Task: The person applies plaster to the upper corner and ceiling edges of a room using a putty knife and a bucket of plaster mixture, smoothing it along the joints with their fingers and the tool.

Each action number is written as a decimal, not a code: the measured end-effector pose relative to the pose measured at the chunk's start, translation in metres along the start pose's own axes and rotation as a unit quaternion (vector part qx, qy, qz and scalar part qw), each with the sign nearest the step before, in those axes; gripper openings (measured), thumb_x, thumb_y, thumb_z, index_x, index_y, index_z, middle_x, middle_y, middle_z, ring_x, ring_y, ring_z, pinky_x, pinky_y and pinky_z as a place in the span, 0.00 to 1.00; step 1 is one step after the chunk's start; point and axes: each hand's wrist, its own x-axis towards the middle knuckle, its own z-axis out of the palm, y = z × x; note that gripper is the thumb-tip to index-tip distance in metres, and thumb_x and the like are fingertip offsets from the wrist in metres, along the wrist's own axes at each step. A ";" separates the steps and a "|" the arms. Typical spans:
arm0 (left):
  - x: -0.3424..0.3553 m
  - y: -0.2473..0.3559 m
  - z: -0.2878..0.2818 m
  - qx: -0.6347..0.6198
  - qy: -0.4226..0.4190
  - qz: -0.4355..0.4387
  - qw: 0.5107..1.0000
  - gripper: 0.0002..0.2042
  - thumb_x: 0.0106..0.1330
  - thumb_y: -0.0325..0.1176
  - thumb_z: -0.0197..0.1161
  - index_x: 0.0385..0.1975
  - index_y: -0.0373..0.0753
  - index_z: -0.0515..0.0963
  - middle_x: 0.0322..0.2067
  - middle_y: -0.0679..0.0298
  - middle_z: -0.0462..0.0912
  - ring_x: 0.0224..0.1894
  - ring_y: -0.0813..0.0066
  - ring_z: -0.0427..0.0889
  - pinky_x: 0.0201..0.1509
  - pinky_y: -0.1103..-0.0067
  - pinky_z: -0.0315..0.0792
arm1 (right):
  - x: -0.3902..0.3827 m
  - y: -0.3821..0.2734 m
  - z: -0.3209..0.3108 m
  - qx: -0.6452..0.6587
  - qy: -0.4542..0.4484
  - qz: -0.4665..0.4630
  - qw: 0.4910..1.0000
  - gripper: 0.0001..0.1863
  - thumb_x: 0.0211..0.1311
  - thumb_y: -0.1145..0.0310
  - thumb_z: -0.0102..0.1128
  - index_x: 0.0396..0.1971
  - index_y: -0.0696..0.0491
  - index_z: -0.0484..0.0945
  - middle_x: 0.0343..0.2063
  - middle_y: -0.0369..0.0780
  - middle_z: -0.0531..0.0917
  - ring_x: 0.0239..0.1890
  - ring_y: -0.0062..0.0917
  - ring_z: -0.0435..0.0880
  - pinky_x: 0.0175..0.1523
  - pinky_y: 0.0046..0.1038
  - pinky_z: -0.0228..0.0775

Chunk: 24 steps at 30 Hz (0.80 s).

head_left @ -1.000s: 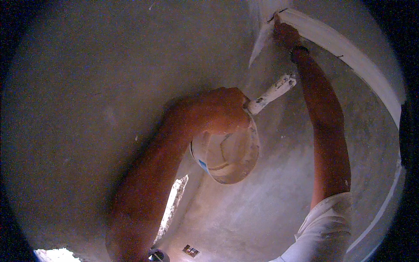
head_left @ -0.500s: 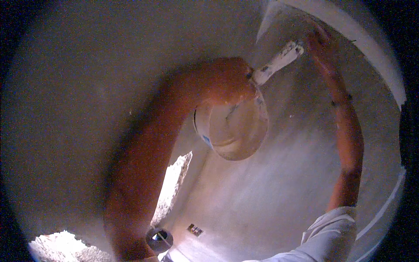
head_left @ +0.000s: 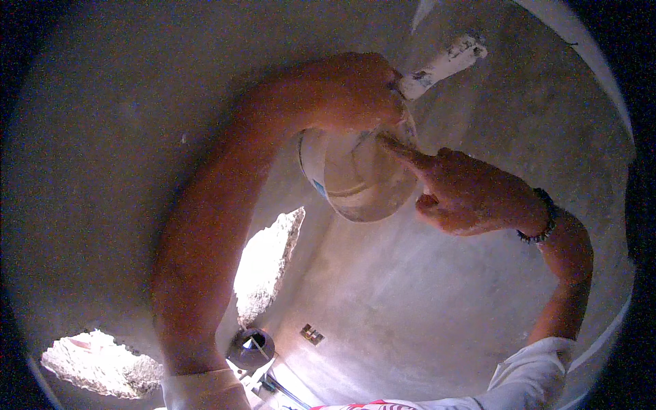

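Note:
My left hand [head_left: 365,92] is closed at the rim of a round, pale tub [head_left: 369,198]. The tub has a blue mark on its side and looks translucent, with a beige, paste-like smear on it. Out of the same fist, toward the upper right, sticks a flat white-smeared tool [head_left: 444,68], like a scraper; its other end is hidden by the hand. My right hand [head_left: 471,195] has its index finger stretched to the tub near the rim, its other fingers curled, and no object shows in it. A dark beaded bracelet circles that wrist.
A grey plastered wall [head_left: 383,294] fills the background. Bright broken openings [head_left: 270,263] with rough edges lie at lower left, one beside my left forearm. Below are a dark round object [head_left: 251,348] and a small wall box [head_left: 311,334]. A pale curved edge [head_left: 581,41] runs at upper right.
My right hand has come down and left from the wall at the upper right to the tub, its index finger extended. My left hand, with the tub and tool, has risen slightly in view.

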 end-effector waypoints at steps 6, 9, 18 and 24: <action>-0.006 0.016 0.000 0.011 -0.031 -0.068 0.997 0.15 0.53 0.37 0.55 0.35 0.34 0.80 0.32 0.48 0.82 0.32 0.51 0.82 0.37 0.64 0.76 | 0.014 0.000 0.013 0.022 -0.008 -0.040 0.999 0.39 0.47 0.74 0.51 0.63 0.59 0.50 0.17 0.52 0.77 0.19 0.47 0.77 0.29 0.41 0.72; -0.009 0.011 -0.001 0.014 -0.026 -0.007 1.000 0.15 0.53 0.37 0.55 0.35 0.34 0.80 0.32 0.48 0.82 0.34 0.51 0.82 0.37 0.63 0.76 | 0.022 -0.001 0.012 0.115 -0.067 -0.032 0.991 0.38 0.48 0.73 0.50 0.63 0.57 0.51 0.17 0.48 0.79 0.14 0.35 0.76 0.23 0.34 0.71; -0.003 0.010 0.012 0.035 -0.006 -0.026 0.999 0.14 0.53 0.36 0.55 0.33 0.32 0.80 0.30 0.46 0.82 0.33 0.50 0.83 0.37 0.62 0.76 | 0.027 -0.003 0.011 0.425 -0.227 0.150 0.864 0.37 0.49 0.74 0.48 0.64 0.53 0.53 0.18 0.42 0.80 0.07 0.15 0.66 0.11 0.18 0.57; -0.002 0.009 0.012 0.045 -0.026 -0.033 0.998 0.14 0.52 0.34 0.55 0.32 0.31 0.80 0.30 0.46 0.81 0.33 0.51 0.83 0.37 0.62 0.76 | 0.023 0.007 0.032 0.610 -0.216 0.085 0.758 0.38 0.50 0.74 0.51 0.64 0.54 0.52 0.18 0.45 0.80 0.05 0.16 0.64 0.09 0.18 0.52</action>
